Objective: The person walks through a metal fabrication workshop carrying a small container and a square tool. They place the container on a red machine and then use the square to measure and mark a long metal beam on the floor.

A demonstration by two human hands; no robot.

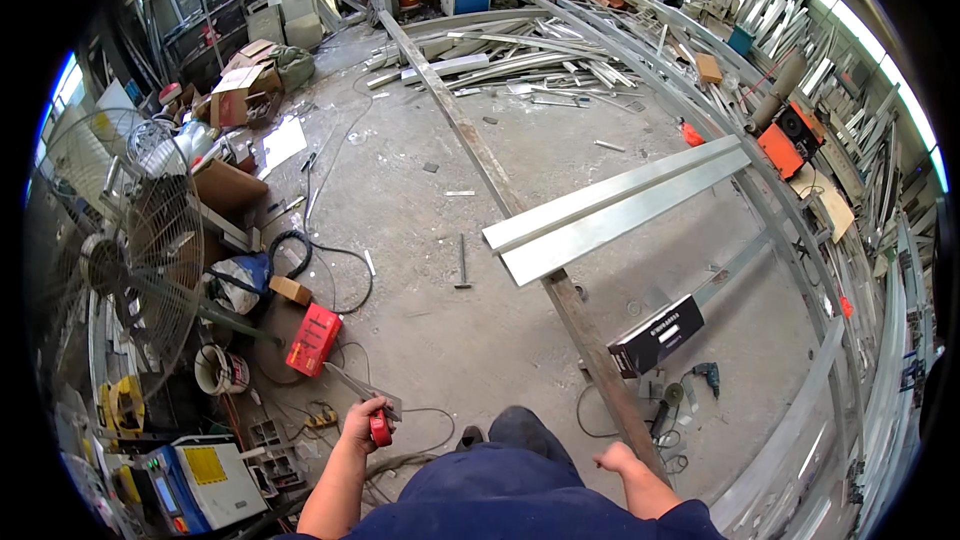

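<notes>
My left hand (366,422) is closed around a small red tool (380,429) together with a flat grey metal piece (362,389) that sticks out to the upper left. My right hand (617,458) hangs at my side with loosely curled fingers and holds nothing; it is just beside the near end of a long rusty steel bar (505,202) that runs away across the concrete floor. Two pale metal channel lengths (620,208) lie across that bar. My dark blue trousers fill the lower middle.
A big pedestal fan (130,260) stands at left, with a red box (313,339), a bucket (220,370), black cable (330,270) and a welding machine (190,485) near it. A black carton (656,335) and a drill (708,376) lie right. Curved metal frames (800,270) and scrap fill the far side.
</notes>
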